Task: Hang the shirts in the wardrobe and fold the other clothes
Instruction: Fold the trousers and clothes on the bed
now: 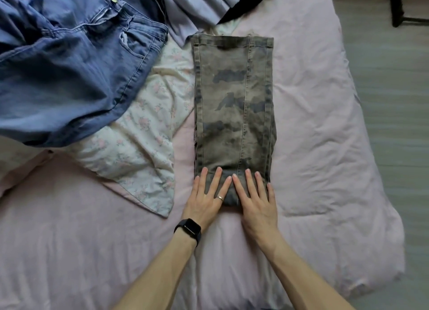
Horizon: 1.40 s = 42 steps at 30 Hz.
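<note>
A pair of camouflage trousers (234, 105) lies folded into a long narrow strip on the pink bed cover (325, 147), running away from me. My left hand (207, 197) and my right hand (255, 198) lie flat side by side on its near end, fingers straight and pressing the cloth down. The left wrist wears a black watch. Blue jeans (69, 66) are spread unfolded at the upper left. A white floral garment (139, 147) lies between the jeans and the trousers. A lilac garment (192, 10) is bunched at the top.
A black piece of clothing (246, 8) peeks out beside the lilac one. The bed's right edge drops to a grey floor (394, 100). A dark furniture leg (397, 5) stands at the top right.
</note>
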Each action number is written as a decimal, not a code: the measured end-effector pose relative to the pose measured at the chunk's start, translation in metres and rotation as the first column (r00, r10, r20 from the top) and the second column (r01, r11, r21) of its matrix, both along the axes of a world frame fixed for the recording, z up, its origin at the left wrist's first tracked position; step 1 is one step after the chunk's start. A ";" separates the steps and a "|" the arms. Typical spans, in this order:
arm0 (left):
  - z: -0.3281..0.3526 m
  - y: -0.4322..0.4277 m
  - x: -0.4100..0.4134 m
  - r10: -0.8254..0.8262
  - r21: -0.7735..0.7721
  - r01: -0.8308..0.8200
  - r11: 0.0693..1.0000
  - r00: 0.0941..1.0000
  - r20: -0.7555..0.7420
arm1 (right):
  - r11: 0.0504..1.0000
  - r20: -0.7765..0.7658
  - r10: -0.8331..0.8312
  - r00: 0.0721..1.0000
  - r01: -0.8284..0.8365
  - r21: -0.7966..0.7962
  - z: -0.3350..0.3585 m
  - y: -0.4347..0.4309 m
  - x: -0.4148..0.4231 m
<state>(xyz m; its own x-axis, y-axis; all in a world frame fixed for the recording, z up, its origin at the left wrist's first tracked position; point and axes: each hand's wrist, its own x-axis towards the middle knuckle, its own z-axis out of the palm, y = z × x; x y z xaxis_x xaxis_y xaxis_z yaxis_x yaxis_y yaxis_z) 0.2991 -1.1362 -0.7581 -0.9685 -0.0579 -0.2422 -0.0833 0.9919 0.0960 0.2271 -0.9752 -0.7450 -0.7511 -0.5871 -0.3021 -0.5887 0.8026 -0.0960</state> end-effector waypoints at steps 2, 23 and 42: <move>-0.002 -0.004 -0.002 -0.016 -0.012 0.016 1.000 0.999 0.029 | 1.000 0.006 0.009 1.000 -0.009 0.023 0.000 0.001 -0.003; 0.142 0.084 0.087 -0.048 0.115 -0.028 0.993 0.793 0.607 | 0.957 0.405 0.083 0.911 -0.187 0.224 0.144 0.075 0.077; 0.213 -0.024 0.000 0.394 0.591 -0.673 0.445 0.739 0.546 | 0.906 0.666 -0.205 0.717 0.396 -0.147 0.198 0.042 -0.066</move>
<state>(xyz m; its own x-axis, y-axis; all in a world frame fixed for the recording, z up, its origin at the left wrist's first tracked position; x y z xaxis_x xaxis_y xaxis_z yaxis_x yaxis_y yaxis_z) 0.2990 -1.1602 -0.5456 -0.6748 -0.2122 -0.7069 -0.7302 0.3310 0.5977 0.1607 -0.9330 -0.5475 -0.5978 -0.4893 -0.6349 -0.0491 0.8129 -0.5803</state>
